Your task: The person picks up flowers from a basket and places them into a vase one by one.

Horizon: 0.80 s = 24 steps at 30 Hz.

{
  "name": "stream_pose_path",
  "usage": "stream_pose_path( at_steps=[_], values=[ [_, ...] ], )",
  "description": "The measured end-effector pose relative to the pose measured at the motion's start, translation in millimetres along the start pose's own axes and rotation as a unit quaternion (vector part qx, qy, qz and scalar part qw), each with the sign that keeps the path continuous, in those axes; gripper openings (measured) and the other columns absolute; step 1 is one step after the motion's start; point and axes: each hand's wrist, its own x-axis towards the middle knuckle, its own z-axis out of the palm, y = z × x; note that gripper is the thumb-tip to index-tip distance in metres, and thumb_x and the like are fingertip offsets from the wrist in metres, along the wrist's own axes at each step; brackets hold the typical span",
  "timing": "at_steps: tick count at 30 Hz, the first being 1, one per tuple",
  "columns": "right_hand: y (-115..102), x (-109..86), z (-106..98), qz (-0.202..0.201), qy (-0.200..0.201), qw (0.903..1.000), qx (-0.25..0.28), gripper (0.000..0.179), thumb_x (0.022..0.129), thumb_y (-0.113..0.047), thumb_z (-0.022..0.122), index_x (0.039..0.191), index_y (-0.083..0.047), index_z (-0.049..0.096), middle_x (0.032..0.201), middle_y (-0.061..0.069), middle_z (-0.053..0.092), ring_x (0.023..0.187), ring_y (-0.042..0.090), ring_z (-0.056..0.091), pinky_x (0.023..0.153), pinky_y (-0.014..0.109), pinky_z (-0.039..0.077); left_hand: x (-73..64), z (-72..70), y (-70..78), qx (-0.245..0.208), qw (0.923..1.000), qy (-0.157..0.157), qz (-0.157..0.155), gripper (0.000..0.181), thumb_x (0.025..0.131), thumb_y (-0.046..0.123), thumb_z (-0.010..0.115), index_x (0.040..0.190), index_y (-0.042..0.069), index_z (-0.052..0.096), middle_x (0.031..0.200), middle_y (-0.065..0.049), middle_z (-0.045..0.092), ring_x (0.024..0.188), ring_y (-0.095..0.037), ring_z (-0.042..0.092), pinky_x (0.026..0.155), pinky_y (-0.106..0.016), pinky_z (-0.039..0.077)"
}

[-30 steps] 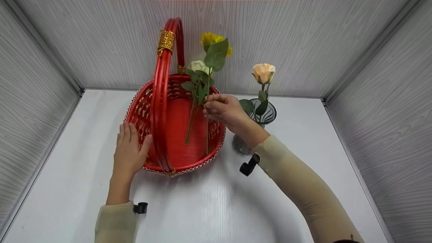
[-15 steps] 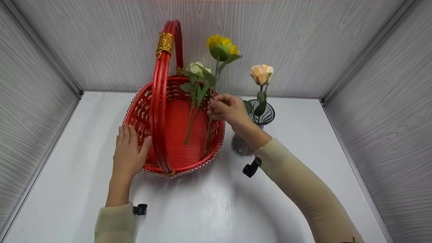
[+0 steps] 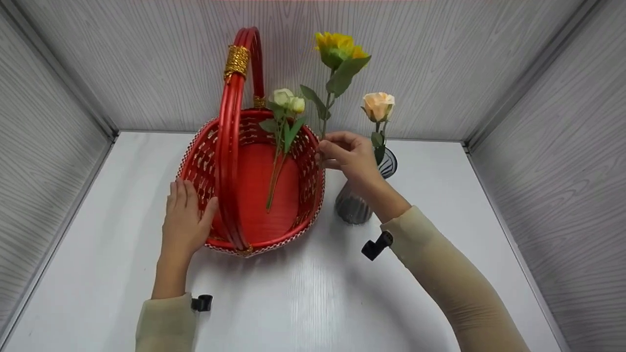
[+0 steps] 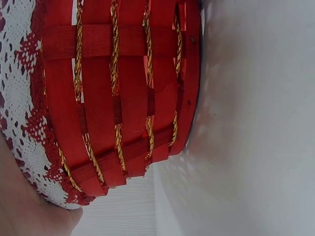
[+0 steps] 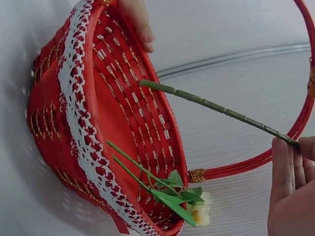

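Note:
My right hand [image 3: 353, 159] pinches the stem of a yellow sunflower [image 3: 337, 51] between thumb and fingers, over the right rim of a red woven basket [image 3: 261, 181]. In the right wrist view the green stem [image 5: 211, 105] slants across above the basket's inside, its cut end hanging free. My left hand [image 3: 186, 220] rests on the basket's left rim, fingers straight, thumb spread toward the handle [image 3: 228, 146]. A pale white rose sprig [image 3: 282, 100] leans inside against the basket's back right wall. White lace [image 4: 22, 118] trims the rim under my left hand.
Right of the basket, a grey glass vase [image 3: 353, 208] holds a peach rose [image 3: 378, 107], partly hidden behind my right hand and wrist. Everything stands on a white table [image 3: 293, 303], enclosed by wood-grained panels [image 3: 420, 58] at the back and sides.
The right hand has lifted the sunflower up and to the right; its stem end has left the basket's inside and the bloom stands higher. The left hand has stayed on the rim.

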Motion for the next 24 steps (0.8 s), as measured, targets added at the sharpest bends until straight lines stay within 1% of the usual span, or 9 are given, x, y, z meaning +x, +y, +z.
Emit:
stream_pose_path(
  at_steps=[5, 9, 14, 20, 24],
  values=[
    [-6.9, -9.0, -8.8, -0.026, 0.005, 0.9996, 0.0, 0.013, 0.094, -0.008, 0.068, 0.101, 0.003, 0.069, 0.09, 0.017, 0.071, 0.078, 0.023, 0.072, 0.077, 0.043, 0.061, 0.2, -0.9, 0.0, 0.003, 1.0, -0.006, -0.001, 0.09, 0.101, 0.063, 0.03, 0.157, -0.005, 0.009, 0.165, -0.021, -0.002, 0.153, -0.039, -0.003, 0.124, -0.053, 0.002],
    [-12.1, -14.7, -17.9, -0.047, 0.016, 0.9987, 0.01, 0.011, 0.094, -0.007, 0.068, 0.099, 0.003, 0.07, 0.086, 0.013, 0.071, 0.076, 0.021, 0.071, 0.075, 0.039, 0.062, 0.1, -2.0, -0.3, 0.003, 1.0, -0.005, 0.0, 0.088, 0.102, 0.061, 0.03, 0.157, -0.005, 0.009, 0.165, -0.021, -0.002, 0.153, -0.04, -0.003, 0.124, -0.053, 0.002],
    [-20.6, -19.9, -31.6, -0.066, 0.039, 0.997, 0.011, 0.011, 0.094, -0.007, 0.068, 0.098, 0.003, 0.07, 0.084, 0.013, 0.071, 0.074, 0.02, 0.071, 0.072, 0.035, 0.062, 1.1, -1.4, 0.4, 0.002, 1.0, -0.005, 0.0, 0.088, 0.102, 0.061, 0.031, 0.157, -0.004, 0.009, 0.165, -0.021, -0.001, 0.153, -0.039, -0.002, 0.124, -0.053, 0.003],
    [-25.6, -24.9, -48.4, -0.072, 0.061, 0.9955, 0.009, 0.017, 0.093, -0.007, 0.069, 0.101, 0.007, 0.066, 0.084, 0.012, 0.07, 0.074, 0.02, 0.07, 0.07, 0.032, 0.061, -0.1, -2.4, -0.1, 0.0, 1.0, -0.003, -0.003, 0.088, 0.102, 0.06, 0.031, 0.157, -0.005, 0.009, 0.166, -0.021, -0.002, 0.154, -0.037, -0.005, 0.124, -0.052, 0.002],
    [-26.8, -27.7, -59.7, -0.072, 0.074, 0.9946, 0.007, 0.016, 0.093, -0.008, 0.07, 0.101, 0.005, 0.066, 0.087, 0.011, 0.07, 0.078, 0.02, 0.07, 0.071, 0.031, 0.061, -0.2, -2.1, 0.7, 0.002, 1.0, 0.0, -0.002, 0.09, 0.101, 0.062, 0.032, 0.157, -0.005, 0.01, 0.165, -0.021, 0.0, 0.154, -0.038, -0.002, 0.124, -0.053, 0.003]
  ],
)
